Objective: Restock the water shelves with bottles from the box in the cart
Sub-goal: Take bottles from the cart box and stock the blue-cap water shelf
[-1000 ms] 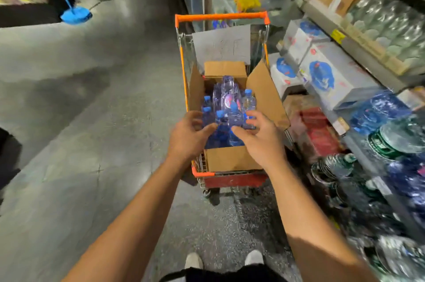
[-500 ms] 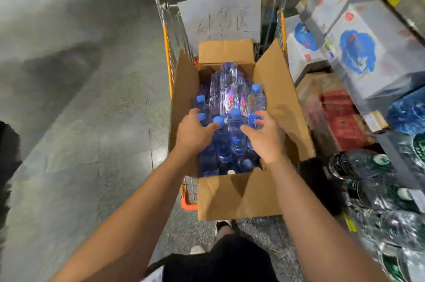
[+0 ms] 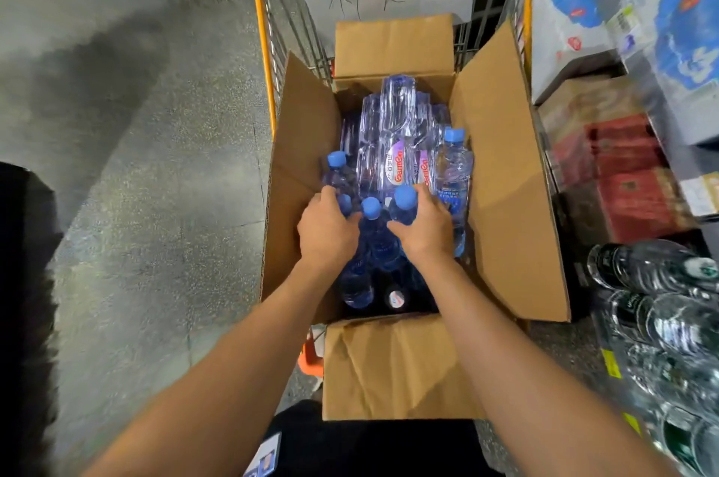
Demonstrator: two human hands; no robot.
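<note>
Blue-capped bottles (image 3: pixel 402 204) btwn left hand (image 3: pixel 325 229), right hand (image 3: pixel 426 229)

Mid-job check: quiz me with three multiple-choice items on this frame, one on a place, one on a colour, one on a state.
1. Where is the cardboard box?
A. on the floor
B. in the cart
C. on a shelf

2. What colour are the upright bottles' caps?
A. blue
B. red
C. white

3. How are the box flaps?
A. taped shut
C. cut off
B. folded open

Answers: 1 B, wire cart sides surround the box. 2 A, every visible cap is blue. 3 B, flaps spread outward, with the left hand and right hand reaching in among the bottles.
</note>
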